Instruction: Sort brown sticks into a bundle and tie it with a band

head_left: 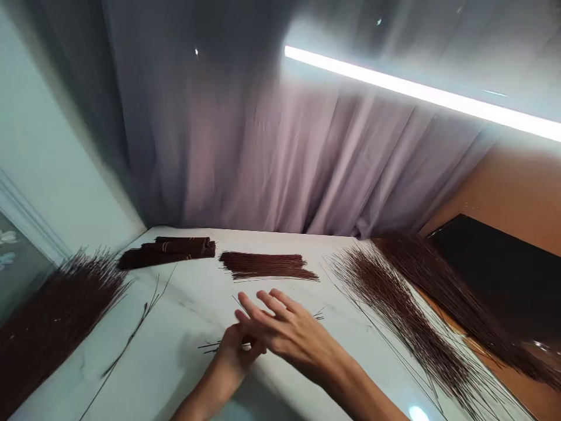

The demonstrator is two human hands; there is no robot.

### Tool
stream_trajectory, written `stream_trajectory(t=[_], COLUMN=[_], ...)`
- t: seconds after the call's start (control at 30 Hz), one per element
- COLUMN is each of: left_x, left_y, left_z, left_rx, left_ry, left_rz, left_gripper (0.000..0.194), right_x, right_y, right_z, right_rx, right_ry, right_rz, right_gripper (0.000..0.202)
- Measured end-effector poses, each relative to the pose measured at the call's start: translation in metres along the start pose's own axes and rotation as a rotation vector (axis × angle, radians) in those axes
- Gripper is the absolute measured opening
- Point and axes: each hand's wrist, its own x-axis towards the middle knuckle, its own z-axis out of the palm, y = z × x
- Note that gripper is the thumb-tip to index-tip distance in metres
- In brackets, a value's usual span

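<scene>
Near the front middle of the table, my left hand [232, 354] is closed around a few thin dark-brown sticks [209, 346]. Their ends poke out to the left of that hand, and more stick ends show beyond my right hand. My right hand [280, 324] lies over the left one, its fingers stretched and apart; its thumb is hidden. One thin stick end shows by its fingertips. Just beyond both hands, a flat row of short brown sticks [267, 266] rests on the white table [175, 327].
Tied brown bundles [170, 251] lie at the back left. A large stick pile [56, 310] fills the left edge, with a few loose twigs [131, 336] beside it. Long loose sticks [403, 316] spread along the right, and another heap [456, 292] lies beyond them. A grey curtain [263, 146] hangs behind.
</scene>
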Motion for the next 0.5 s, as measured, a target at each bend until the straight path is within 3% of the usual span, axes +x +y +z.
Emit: stream_trajectory(t=[0.1,0.2,0.3,0.37,0.47,0.5], left_x=[-0.002,-0.006,-0.009,-0.01,-0.01,-0.009], left_y=[0.006,0.014,0.016,0.013,0.008,0.006], left_z=[-0.004,-0.01,-0.011,-0.01,-0.01,-0.01], left_rx=[-0.055,-0.093,-0.141,-0.18,-0.225,-0.241], left_ry=[-0.087,-0.153,-0.2,-0.223,-0.241,-0.242], left_rz=[-0.004,-0.037,-0.112,-0.154,-0.159,-0.155], left_gripper=[0.036,0.037,0.039,0.039,0.039,0.039], right_x=[-0.005,-0.025,-0.043,-0.057,-0.079,-0.085], right_y=[0.01,0.017,0.02,0.022,0.02,0.016], right_z=[0.009,0.014,0.009,0.004,0.001,0.003], right_rx=[-0.075,-0.028,0.146,0.273,0.471,0.592], right_ry=[0.001,-0.017,-0.032,0.067,0.281,0.3], right_rz=[0.042,0.176,0.359,0.56,1.063,1.236], right_gripper=[0.019,0.013,0.027,0.04,0.036,0.04])
